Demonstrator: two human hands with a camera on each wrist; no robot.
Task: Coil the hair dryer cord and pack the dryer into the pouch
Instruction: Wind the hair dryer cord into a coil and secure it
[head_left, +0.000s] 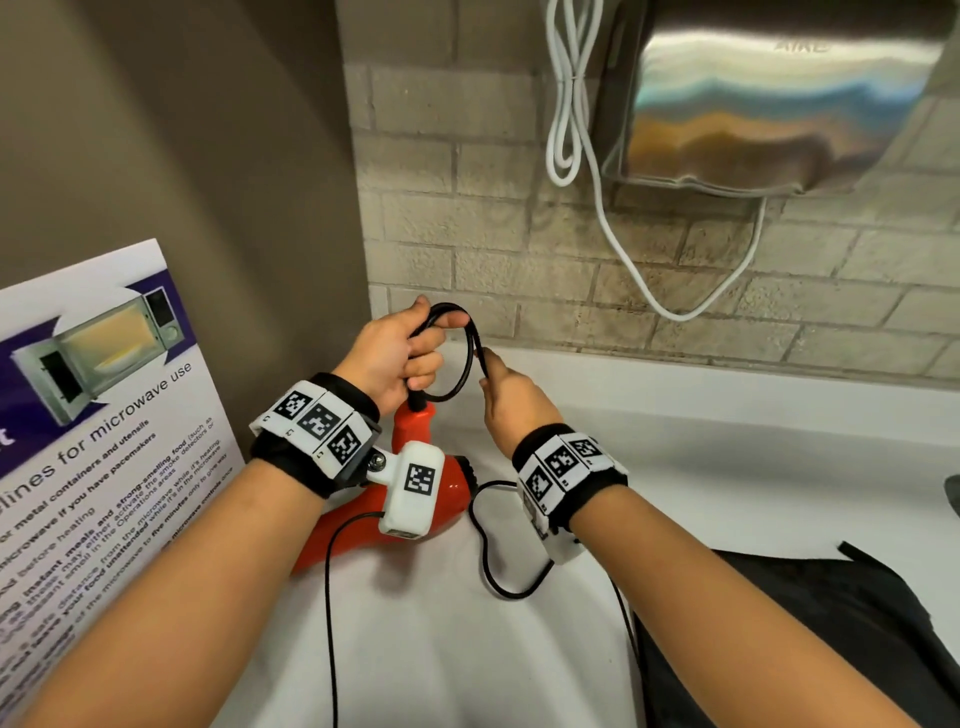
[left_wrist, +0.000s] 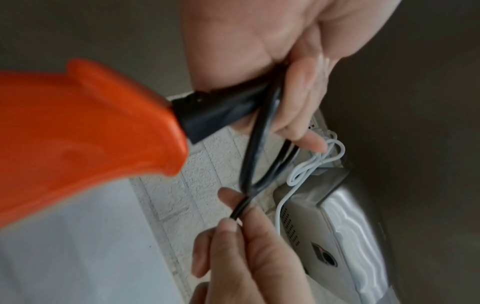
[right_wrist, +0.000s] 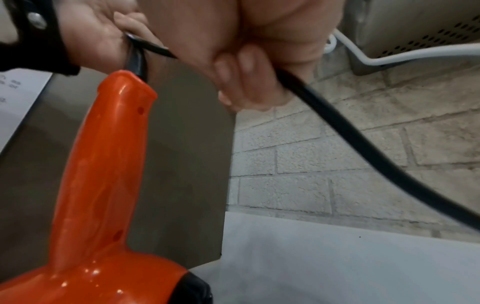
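Note:
An orange-red hair dryer (head_left: 447, 496) lies on the white counter (head_left: 727, 441) with its handle pointing up toward the wall. My left hand (head_left: 421, 364) grips the black cord (head_left: 471, 340) just above the handle end, holding a small loop. My right hand (head_left: 485, 373) pinches the cord at the loop's right side. In the left wrist view, the right hand (left_wrist: 233, 218) pinches the cord (left_wrist: 255, 148) below the left hand's fingers (left_wrist: 298, 107). Slack cord (head_left: 485, 545) trails over the counter. A black pouch (head_left: 805, 623) lies at the lower right. My left wrist camera hides part of the dryer's body.
A microwave-use poster (head_left: 104, 415) leans at the left against a brown wall. A steel hand dryer (head_left: 779, 104) with a dangling white cable (head_left: 571, 114) hangs on the brick wall above the counter. A dark object (head_left: 953, 493) shows at the right edge.

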